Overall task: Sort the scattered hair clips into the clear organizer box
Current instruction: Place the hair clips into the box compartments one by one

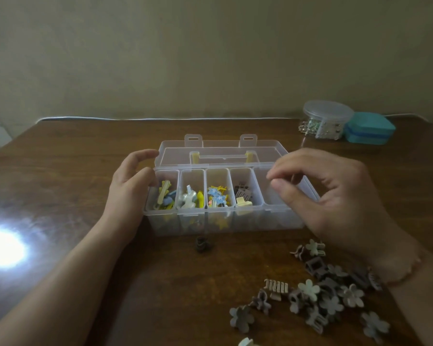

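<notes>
The clear organizer box (225, 216) sits near the middle of the wooden table (60, 171), lid folded back toward the far edge. Four of its left compartments hold clips: yellow and blue ones, a white one, star-shaped ones, then brown and cream ones; the rightmost compartment is hidden behind the right hand. The left hand (130, 186) rests against the box's left end, fingers loosely curled and slightly apart, holding nothing. The right hand (335, 196) hovers over the box's right end, wrist raised, thumb and forefinger close together; whether they pinch anything cannot be told. A pile of hair clips (323, 293), flower-shaped and claw-type, lies toward the near right corner. One dark clip (203, 243) lies alone just in front of the box.
</notes>
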Demonstrator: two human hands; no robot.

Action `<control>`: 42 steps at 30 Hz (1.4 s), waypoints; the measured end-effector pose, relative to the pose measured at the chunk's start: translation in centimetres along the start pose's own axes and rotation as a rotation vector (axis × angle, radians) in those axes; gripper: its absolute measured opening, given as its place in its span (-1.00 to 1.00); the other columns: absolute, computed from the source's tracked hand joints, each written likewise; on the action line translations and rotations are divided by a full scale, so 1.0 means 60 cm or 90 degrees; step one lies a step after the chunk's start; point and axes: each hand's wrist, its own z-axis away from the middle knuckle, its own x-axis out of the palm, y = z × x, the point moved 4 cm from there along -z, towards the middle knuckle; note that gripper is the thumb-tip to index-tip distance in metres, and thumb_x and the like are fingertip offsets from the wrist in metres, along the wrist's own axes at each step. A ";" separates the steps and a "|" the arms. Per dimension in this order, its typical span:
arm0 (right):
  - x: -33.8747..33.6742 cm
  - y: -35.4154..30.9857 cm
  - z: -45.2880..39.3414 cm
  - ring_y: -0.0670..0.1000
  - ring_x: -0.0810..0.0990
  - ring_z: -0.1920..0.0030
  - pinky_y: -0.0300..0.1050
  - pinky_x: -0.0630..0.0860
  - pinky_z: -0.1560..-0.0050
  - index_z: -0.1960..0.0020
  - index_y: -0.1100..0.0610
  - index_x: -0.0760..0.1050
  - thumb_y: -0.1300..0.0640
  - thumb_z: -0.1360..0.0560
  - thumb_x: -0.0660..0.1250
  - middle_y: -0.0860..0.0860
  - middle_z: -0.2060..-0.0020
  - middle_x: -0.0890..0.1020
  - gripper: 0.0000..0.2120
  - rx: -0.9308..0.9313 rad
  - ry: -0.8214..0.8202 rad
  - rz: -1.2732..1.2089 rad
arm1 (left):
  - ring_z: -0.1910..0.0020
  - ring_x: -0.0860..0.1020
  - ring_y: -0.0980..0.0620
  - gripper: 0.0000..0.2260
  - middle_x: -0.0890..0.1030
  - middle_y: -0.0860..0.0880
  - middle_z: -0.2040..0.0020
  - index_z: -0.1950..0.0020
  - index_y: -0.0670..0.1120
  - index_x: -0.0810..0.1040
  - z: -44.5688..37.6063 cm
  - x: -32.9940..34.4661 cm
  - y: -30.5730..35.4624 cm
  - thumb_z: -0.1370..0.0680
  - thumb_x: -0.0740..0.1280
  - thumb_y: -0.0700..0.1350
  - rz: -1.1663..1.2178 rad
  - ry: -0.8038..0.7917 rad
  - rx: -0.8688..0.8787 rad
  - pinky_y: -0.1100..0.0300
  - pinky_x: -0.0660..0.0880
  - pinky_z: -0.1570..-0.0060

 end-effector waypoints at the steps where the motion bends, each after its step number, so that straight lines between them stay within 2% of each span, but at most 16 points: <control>1: 0.004 -0.012 0.001 -0.08 0.60 0.07 -0.13 0.55 0.09 0.03 0.14 0.62 0.15 -0.51 0.33 -0.04 0.12 0.64 -0.88 -0.021 -0.016 -0.010 | 0.02 0.60 0.04 -0.49 0.58 -0.09 -0.17 -0.18 0.05 0.56 0.000 0.000 -0.001 -0.25 0.20 -0.14 0.005 -0.007 -0.004 0.33 0.51 0.35; 4: 0.043 -0.049 0.014 -0.10 0.57 -0.13 -0.12 0.53 -0.12 -0.14 0.10 0.60 0.01 -0.56 0.30 -0.04 -0.10 0.62 -0.75 -0.086 -0.245 -0.022 | 0.07 0.64 0.12 -0.48 0.59 -0.03 -0.13 -0.20 0.04 0.55 0.001 0.000 -0.001 -0.25 0.20 -0.14 0.018 -0.014 -0.007 0.28 0.53 0.30; 6: 0.076 -0.063 0.026 -0.11 0.47 -0.28 -0.10 0.47 -0.25 -0.33 -0.05 0.48 -0.17 -0.59 0.19 -0.11 -0.36 0.47 -0.62 -0.155 -0.399 0.076 | 0.12 0.64 0.21 -0.48 0.60 0.01 -0.09 -0.20 0.04 0.55 0.002 0.002 0.000 -0.25 0.20 -0.14 0.017 -0.015 -0.003 0.29 0.54 0.29; 9: 0.109 -0.065 0.029 -0.08 0.23 -0.44 -0.01 0.33 -0.32 -0.50 -0.20 0.19 -0.30 -0.58 0.04 -0.20 -0.56 0.08 -0.48 -0.131 -0.543 0.150 | -0.03 0.61 0.06 -0.47 0.58 -0.04 -0.15 -0.20 0.06 0.54 0.004 0.004 0.002 -0.24 0.20 -0.14 0.020 -0.023 -0.014 0.15 0.53 0.17; 11: 0.118 -0.065 0.030 -0.13 0.07 -0.47 -0.05 0.21 -0.39 -0.53 -0.19 0.12 -0.32 -0.58 0.01 -0.23 -0.56 -0.02 -0.45 -0.102 -0.583 0.143 | -0.09 0.59 -0.02 -0.47 0.57 -0.06 -0.18 -0.19 0.07 0.54 0.004 0.005 0.003 -0.23 0.21 -0.14 0.026 -0.027 -0.020 0.12 0.52 0.15; 14: 0.119 -0.065 0.035 -0.11 0.11 -0.43 -0.08 0.26 -0.39 -0.48 -0.07 0.27 -0.24 -0.60 0.08 -0.19 -0.51 0.12 -0.50 -0.108 -0.572 0.129 | -0.05 0.58 0.03 -0.45 0.56 -0.02 -0.16 -0.21 0.05 0.53 0.006 0.005 0.005 -0.23 0.20 -0.14 0.022 -0.027 -0.017 0.17 0.51 0.18; 17: 0.114 -0.065 0.037 -0.07 0.33 -0.29 -0.04 0.52 -0.19 -0.32 0.01 0.47 0.10 -0.58 0.28 -0.10 -0.35 0.37 -0.70 -0.175 -0.511 0.114 | -0.02 0.57 0.09 -0.44 0.54 0.04 -0.13 -0.23 0.04 0.53 0.005 0.005 0.007 -0.23 0.19 -0.13 0.012 -0.022 -0.012 0.21 0.50 0.22; 20: 0.081 -0.052 0.029 -0.07 0.51 -0.17 -0.10 0.56 -0.10 -0.16 0.10 0.58 0.35 -0.48 0.36 -0.03 -0.17 0.54 -0.70 -0.144 -0.397 0.044 | -0.01 0.55 0.12 -0.43 0.53 0.09 -0.11 -0.25 0.03 0.53 0.005 0.004 0.007 -0.23 0.19 -0.13 -0.003 -0.019 -0.014 0.22 0.49 0.21; 24: -0.005 -0.031 0.003 -0.11 0.59 -0.03 -0.29 0.52 -0.03 -0.06 0.13 0.61 0.26 -0.46 0.41 -0.05 0.00 0.62 -0.82 -0.032 -0.085 -0.056 | 0.04 0.59 0.14 -0.43 0.56 0.06 -0.10 -0.24 0.03 0.53 0.005 0.004 0.005 -0.23 0.19 -0.14 -0.009 -0.020 -0.012 0.28 0.52 0.28; 26: -0.019 -0.008 0.000 -0.12 0.59 0.03 -0.32 0.51 0.04 -0.07 0.06 0.58 0.20 -0.45 0.42 -0.12 0.03 0.61 -0.80 0.037 -0.023 -0.004 | 0.11 0.61 0.18 -0.44 0.58 0.05 -0.08 -0.23 0.00 0.54 0.004 0.005 0.005 -0.23 0.18 -0.14 -0.009 -0.014 -0.006 0.36 0.50 0.37; 29: 0.007 0.022 0.007 -0.27 0.51 -0.02 -0.35 0.44 0.02 -0.11 -0.10 0.55 0.06 -0.48 0.35 -0.28 0.06 0.55 -0.79 0.083 -0.131 0.103 | 0.25 0.60 0.31 -0.45 0.59 0.06 -0.01 -0.23 -0.06 0.55 0.005 0.006 0.006 -0.24 0.17 -0.15 -0.011 -0.002 0.011 0.41 0.47 0.43; 31: 0.013 0.029 0.008 -0.22 0.51 -0.05 -0.23 0.48 -0.02 -0.08 -0.08 0.59 0.02 -0.52 0.30 -0.24 0.08 0.59 -0.84 0.076 -0.157 0.122 | 0.30 0.59 0.34 -0.44 0.59 0.04 0.00 -0.22 -0.05 0.55 0.004 0.005 0.006 -0.23 0.17 -0.16 -0.010 0.005 0.009 0.40 0.47 0.43; 33: -0.001 0.019 0.004 -0.16 0.54 -0.03 -0.13 0.52 -0.02 -0.03 -0.01 0.63 0.05 -0.53 0.33 -0.17 0.09 0.63 -0.87 0.049 -0.117 0.120 | 0.25 0.60 0.30 -0.44 0.59 0.02 -0.02 -0.21 -0.03 0.56 0.002 0.004 0.004 -0.22 0.17 -0.16 -0.008 0.006 0.003 0.37 0.48 0.41; 35: -0.014 -0.003 0.002 -0.17 0.56 0.05 -0.23 0.51 0.06 0.01 -0.04 0.61 0.03 -0.49 0.35 -0.20 0.13 0.62 -0.89 0.011 -0.121 0.086 | 0.13 0.62 0.16 -0.44 0.60 -0.01 -0.05 -0.21 0.00 0.56 0.001 0.004 0.002 -0.22 0.18 -0.15 -0.006 0.000 -0.005 0.30 0.49 0.35; 39: 0.005 -0.031 0.025 -0.27 0.54 0.15 -0.33 0.49 0.17 -0.06 -0.24 0.48 -0.24 -0.47 0.22 -0.30 0.21 0.57 -0.78 0.010 -0.411 0.151 | 0.04 0.60 0.09 -0.47 0.60 0.02 -0.06 -0.19 0.04 0.55 0.001 0.005 0.002 -0.23 0.19 -0.15 0.001 -0.006 -0.008 0.26 0.50 0.28; 42: 0.024 -0.036 0.039 -0.23 0.51 0.15 -0.28 0.47 0.13 -0.17 -0.28 0.36 -0.31 -0.49 0.19 -0.23 0.18 0.57 -0.71 0.021 -0.532 0.210 | 0.06 0.59 0.12 -0.47 0.58 0.04 -0.07 -0.19 0.02 0.55 0.002 0.006 0.004 -0.23 0.18 -0.15 0.003 -0.006 0.002 0.36 0.50 0.36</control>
